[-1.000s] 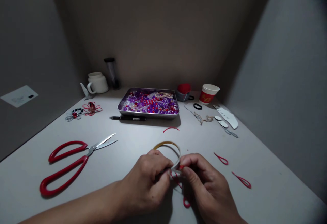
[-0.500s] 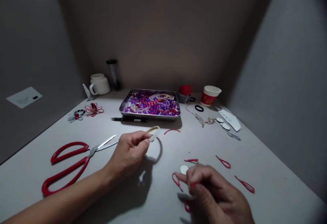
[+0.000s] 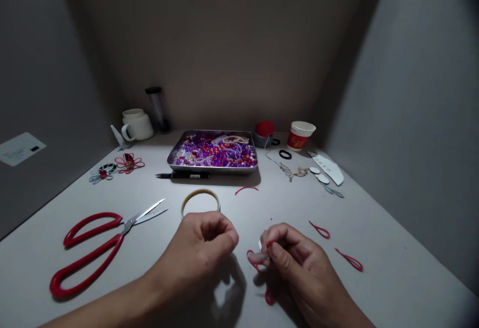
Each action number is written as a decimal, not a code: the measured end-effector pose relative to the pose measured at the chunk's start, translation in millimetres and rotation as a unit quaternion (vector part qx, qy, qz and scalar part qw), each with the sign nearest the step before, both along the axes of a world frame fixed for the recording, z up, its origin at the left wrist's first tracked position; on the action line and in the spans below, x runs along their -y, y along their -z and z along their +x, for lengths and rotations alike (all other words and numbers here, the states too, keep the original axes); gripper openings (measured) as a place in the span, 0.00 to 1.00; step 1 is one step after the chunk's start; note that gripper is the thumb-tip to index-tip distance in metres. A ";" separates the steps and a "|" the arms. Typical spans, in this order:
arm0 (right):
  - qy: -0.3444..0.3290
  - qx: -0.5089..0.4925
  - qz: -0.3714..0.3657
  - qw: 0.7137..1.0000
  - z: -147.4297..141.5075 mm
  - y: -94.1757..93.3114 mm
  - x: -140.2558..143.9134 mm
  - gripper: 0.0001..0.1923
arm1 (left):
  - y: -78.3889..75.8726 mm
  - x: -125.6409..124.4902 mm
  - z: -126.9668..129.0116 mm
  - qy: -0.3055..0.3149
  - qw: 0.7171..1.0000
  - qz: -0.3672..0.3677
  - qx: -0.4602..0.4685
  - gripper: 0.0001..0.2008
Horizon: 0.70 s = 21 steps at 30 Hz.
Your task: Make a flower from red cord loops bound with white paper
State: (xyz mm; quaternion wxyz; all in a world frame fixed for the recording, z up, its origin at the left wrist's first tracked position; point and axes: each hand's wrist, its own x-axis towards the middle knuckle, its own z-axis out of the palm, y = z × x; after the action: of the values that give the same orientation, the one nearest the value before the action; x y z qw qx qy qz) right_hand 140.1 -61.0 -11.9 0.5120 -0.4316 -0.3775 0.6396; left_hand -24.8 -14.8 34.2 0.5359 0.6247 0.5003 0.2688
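Observation:
My left hand (image 3: 204, 250) hovers low over the white table (image 3: 392, 278) with its fingers curled in and nothing in them. Just beyond its knuckles a ring of tape (image 3: 200, 191) lies flat, apart from the hand. My right hand (image 3: 295, 263) pinches a small white disc (image 3: 259, 256) between thumb and forefinger. Thin red loops (image 3: 250, 258) sit against the disc, and another red loop (image 3: 270, 296) lies under the hand.
Red scissors (image 3: 86, 250) lie at the left. Behind are a metal tray (image 3: 211, 169) of purple and red beads, a black pen (image 3: 183, 175), a white mug (image 3: 136, 124) and a paper cup (image 3: 299, 136). Loose red loops (image 3: 320, 229) lie at the right, wire flowers (image 3: 129, 162) at the far left.
My left hand carried the tape ring away from the right hand, set it on the table and let go. My right hand kept the white disc and stayed near the red loops.

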 end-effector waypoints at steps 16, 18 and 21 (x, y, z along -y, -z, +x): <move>-0.095 0.096 0.196 0.971 9.1 -4.3 2.0 0.08 | 15.3 13.6 3.9 0.033 0.828 -0.534 0.167 0.12; -0.095 0.110 0.215 0.966 9.5 -3.6 2.2 0.07 | 15.7 15.2 3.9 0.029 0.836 -0.522 0.166 0.10; -0.089 0.130 0.225 0.962 9.3 -3.3 2.8 0.05 | 16.9 15.9 4.8 0.010 0.851 -0.497 0.170 0.07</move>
State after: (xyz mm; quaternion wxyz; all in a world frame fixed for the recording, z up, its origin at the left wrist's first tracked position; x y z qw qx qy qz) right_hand 149.5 -63.8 -8.6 0.4834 -0.3493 -0.6118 0.5196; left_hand -20.0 -30.7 17.3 0.8544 0.2242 0.4617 0.0806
